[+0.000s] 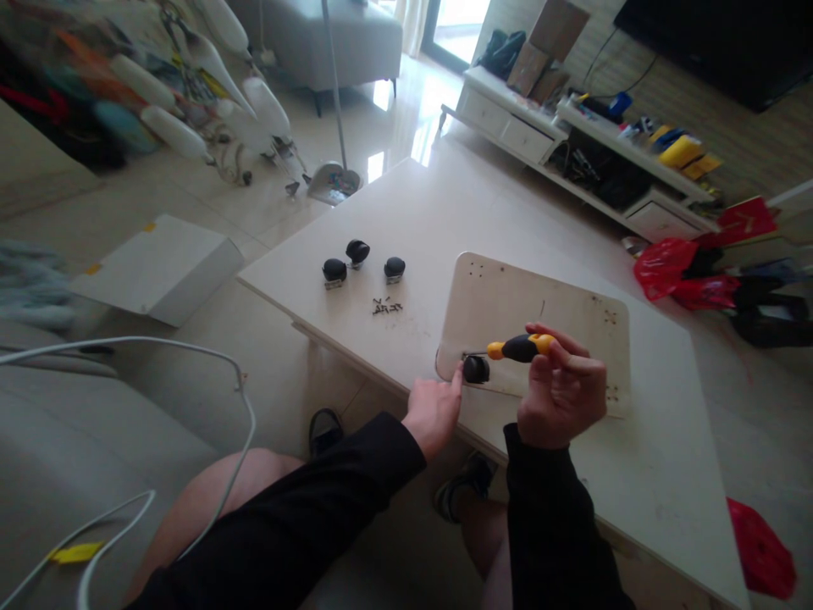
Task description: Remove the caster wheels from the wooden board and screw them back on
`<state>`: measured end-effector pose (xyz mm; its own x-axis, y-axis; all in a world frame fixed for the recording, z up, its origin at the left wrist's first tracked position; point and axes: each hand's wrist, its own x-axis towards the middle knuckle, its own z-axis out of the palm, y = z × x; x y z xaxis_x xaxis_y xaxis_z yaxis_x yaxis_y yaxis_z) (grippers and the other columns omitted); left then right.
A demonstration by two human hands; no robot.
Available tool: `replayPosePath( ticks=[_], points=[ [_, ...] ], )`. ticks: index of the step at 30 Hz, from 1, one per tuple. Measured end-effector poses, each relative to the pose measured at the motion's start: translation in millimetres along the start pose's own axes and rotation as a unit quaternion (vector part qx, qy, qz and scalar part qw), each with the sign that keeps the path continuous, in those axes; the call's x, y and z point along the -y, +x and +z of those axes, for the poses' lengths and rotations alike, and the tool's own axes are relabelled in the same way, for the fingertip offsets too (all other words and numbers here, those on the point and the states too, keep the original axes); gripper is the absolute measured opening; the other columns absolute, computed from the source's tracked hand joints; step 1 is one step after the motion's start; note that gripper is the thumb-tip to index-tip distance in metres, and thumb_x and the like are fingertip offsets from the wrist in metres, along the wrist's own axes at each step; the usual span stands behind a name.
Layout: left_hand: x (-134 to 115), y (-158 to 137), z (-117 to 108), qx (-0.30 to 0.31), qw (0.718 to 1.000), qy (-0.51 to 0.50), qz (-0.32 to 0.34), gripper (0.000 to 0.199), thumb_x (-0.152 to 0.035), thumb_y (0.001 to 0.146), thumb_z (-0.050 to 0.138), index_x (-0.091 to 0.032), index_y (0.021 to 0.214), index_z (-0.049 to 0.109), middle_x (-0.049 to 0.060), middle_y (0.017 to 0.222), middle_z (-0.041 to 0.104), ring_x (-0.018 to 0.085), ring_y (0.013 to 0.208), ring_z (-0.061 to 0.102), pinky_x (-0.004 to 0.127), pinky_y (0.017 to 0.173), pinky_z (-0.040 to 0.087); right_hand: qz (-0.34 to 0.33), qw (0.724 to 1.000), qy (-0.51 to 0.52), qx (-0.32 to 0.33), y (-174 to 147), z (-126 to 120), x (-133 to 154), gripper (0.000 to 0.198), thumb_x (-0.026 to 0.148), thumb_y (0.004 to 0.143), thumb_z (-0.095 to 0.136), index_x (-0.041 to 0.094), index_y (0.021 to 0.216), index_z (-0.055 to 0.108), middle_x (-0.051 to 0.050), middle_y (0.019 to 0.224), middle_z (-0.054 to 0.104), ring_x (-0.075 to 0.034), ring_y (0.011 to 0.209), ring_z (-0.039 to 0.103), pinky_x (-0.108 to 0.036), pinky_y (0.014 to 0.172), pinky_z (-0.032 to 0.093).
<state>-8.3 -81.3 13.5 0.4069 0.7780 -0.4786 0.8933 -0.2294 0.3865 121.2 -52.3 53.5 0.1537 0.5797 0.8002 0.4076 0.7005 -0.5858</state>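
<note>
In the head view, a yellow-and-black screwdriver (pixel 522 347) is gripped by my right hand (pixel 562 391), its shaft pointing left. The tip reaches the mounting plate of a black caster wheel (pixel 476 369) on the near left corner of a pale rounded board (pixel 533 309). My left hand (pixel 437 413) presses its index finger against that caster's left side; its other fingers are curled. Farther left on the white table (pixel 305 246) stand more black casters (pixel 395 269), beside a small pile of screws (pixel 387 307). Groups of holes mark the board's other corners.
A white box (pixel 162 267) lies on the floor at left, and a white cable (pixel 171 341) loops in front of the sofa. Beyond the table are a dustpan (pixel 334 182) and a low white TV cabinet (pixel 508 123). Red bags (pixel 666 269) lie at right.
</note>
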Motion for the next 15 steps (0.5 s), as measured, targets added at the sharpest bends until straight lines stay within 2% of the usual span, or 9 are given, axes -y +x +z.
replayPosePath(
  ticks=[4, 7, 12, 15],
  points=[
    [0.8, 1.6, 1.2, -0.005, 1.0, -0.001, -0.005, 0.076, -0.008, 0.104, 0.048, -0.006, 0.174, 0.018, 0.02, 0.107, 0.082, 0.031, 0.106, 0.081, 0.04, 0.086, 0.058, -0.015, 0.999, -0.041, -0.03, -0.2, -0.2, -1.9, 0.024, 0.011, 0.08, 0.085, 0.021, 0.093, 0.068, 0.0, 0.1, 0.075, -0.017, 0.091, 0.077, -0.036, 0.077, 0.066],
    [1.5, 2.0, 0.6, -0.001, 1.0, -0.001, -0.003, 0.077, -0.007, 0.104, 0.046, -0.009, 0.175, 0.016, 0.021, 0.108, 0.081, 0.032, 0.108, 0.08, 0.04, 0.086, 0.057, -0.031, 0.996, -0.074, -0.049, -3.4, -1.8, -8.4, 0.025, 0.014, 0.08, 0.087, 0.023, 0.095, 0.069, 0.002, 0.097, 0.07, -0.015, 0.09, 0.075, -0.034, 0.076, 0.066],
    [0.9, -0.6, -3.8, 0.013, 1.0, 0.001, -0.003, 0.077, -0.008, 0.105, 0.044, -0.008, 0.175, 0.013, 0.021, 0.112, 0.081, 0.031, 0.11, 0.08, 0.039, 0.088, 0.057, -0.011, 0.995, -0.083, 0.049, -16.0, -5.9, -22.0, 0.042, 0.022, 0.092, 0.075, 0.029, 0.132, 0.063, -0.006, 0.13, 0.07, -0.026, 0.124, 0.074, -0.053, 0.096, 0.069],
    [0.4, -1.2, -4.3, 0.016, 1.0, 0.005, -0.003, 0.077, -0.01, 0.105, 0.045, -0.008, 0.175, 0.013, 0.021, 0.112, 0.081, 0.03, 0.111, 0.08, 0.038, 0.088, 0.057, -0.002, 0.994, -0.097, 0.059, -18.3, -7.0, -24.1, 0.044, 0.021, 0.09, 0.078, 0.03, 0.13, 0.063, -0.005, 0.124, 0.07, -0.024, 0.117, 0.076, -0.051, 0.093, 0.07]
  ],
)
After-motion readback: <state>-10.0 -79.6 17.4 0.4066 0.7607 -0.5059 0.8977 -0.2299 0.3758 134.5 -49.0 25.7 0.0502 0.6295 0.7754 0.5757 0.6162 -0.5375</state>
